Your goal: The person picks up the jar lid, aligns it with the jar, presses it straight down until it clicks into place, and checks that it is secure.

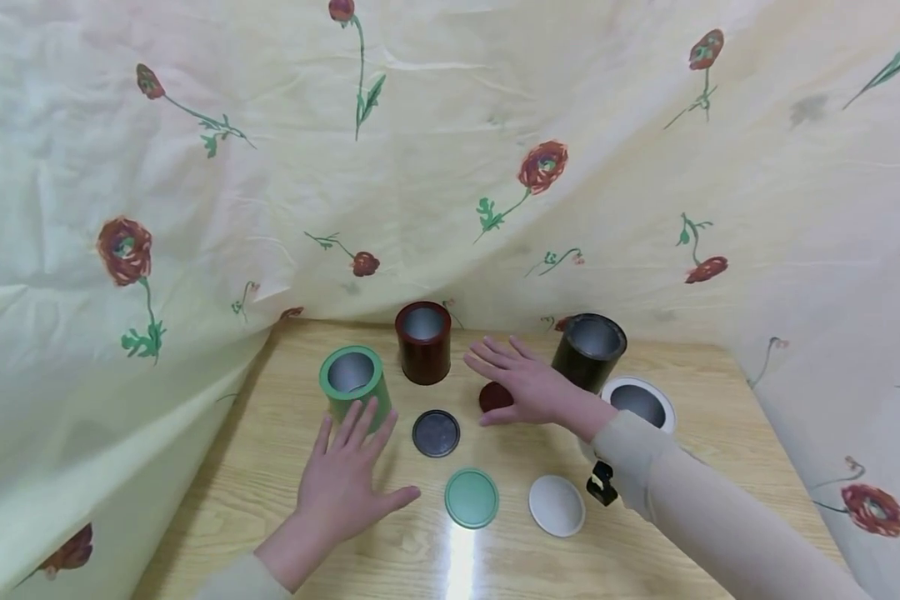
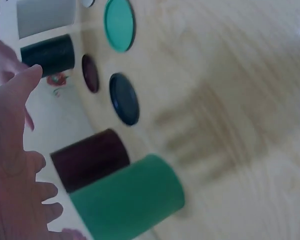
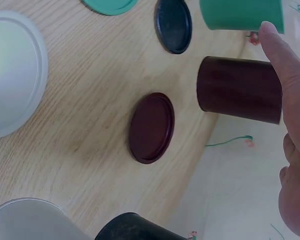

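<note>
My left hand (image 1: pixel 348 483) is spread out over the near side of an upright green can (image 1: pixel 335 398), its fingertips overlapping the can in the head view. My right hand (image 1: pixel 528 390) reaches in, fingers extended, above a dark red lid (image 3: pixel 151 129) lying on the table, partly hidden by it in the head view. Neither hand holds anything. A topless dark red can (image 1: pixel 426 358) stands at the back between the hands. Beyond the right wrist stands a black can (image 1: pixel 583 367); a white can (image 1: pixel 633 402) is partly hidden behind the right forearm.
Between the hands lies a black lid (image 1: pixel 436 433), with a green lid (image 1: pixel 472 498) and a white lid (image 1: pixel 557 506) nearer the front. The wooden table (image 1: pixel 232 492) is enclosed by a flower-patterned cloth (image 1: pixel 435 192) at the back and sides.
</note>
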Available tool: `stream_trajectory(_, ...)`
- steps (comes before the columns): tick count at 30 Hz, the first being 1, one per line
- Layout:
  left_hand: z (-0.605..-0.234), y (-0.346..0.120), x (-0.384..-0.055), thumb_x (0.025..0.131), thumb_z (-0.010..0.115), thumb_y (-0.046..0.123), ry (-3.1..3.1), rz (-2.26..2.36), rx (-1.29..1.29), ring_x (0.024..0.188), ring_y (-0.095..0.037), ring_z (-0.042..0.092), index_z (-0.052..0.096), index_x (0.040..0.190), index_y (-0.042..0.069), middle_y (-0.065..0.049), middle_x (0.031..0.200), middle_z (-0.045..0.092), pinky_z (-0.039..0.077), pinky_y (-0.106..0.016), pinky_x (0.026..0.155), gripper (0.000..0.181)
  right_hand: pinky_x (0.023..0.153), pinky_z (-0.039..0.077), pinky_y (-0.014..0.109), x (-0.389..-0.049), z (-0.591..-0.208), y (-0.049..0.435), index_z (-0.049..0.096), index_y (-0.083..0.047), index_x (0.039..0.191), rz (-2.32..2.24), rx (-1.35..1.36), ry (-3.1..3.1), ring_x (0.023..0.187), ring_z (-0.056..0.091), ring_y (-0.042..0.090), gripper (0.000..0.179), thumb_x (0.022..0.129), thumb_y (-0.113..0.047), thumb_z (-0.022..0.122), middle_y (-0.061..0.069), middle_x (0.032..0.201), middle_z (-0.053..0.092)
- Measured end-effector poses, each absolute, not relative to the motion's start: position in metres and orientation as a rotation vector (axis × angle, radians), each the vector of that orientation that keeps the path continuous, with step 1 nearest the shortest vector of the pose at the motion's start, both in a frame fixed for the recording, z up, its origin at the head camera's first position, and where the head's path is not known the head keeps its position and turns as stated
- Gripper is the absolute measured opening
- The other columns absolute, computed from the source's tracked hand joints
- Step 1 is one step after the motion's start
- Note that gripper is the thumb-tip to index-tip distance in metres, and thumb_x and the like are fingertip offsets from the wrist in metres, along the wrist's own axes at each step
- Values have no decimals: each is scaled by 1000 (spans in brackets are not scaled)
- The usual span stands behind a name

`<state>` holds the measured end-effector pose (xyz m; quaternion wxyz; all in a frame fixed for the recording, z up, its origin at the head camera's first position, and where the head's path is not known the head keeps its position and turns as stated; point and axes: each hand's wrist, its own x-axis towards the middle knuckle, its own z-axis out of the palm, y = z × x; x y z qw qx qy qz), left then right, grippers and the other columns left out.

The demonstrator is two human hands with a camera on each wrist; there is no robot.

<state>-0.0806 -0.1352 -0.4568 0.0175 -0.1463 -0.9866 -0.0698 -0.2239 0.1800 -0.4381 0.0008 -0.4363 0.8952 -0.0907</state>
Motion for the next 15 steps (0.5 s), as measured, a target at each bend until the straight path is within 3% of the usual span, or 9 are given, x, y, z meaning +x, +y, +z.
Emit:
stream_trajectory(6, -478, -126, -82, 85, 67, 82, -3090, -229, -436, 159, -40, 32, 39, 168, 19, -14, 173, 34, 26, -65, 127, 107, 129, 17, 67, -233, -453, 176, 41, -7, 165, -239, -1313, 2755, 161, 26, 41, 96, 92, -56, 80, 18, 172, 35)
stream_trajectory(15, -510, -116, -91, 87, 67, 79, -3153, -358, -362, 157, -44, 34, 41, 166, 15, -19, 170, 36, 29, -69, 124, 105, 129, 16, 66, -240, -484, 172, 41, -9, 165, -275, -1307, 2697, 161, 25, 42, 97, 91, -58, 79, 17, 172, 35)
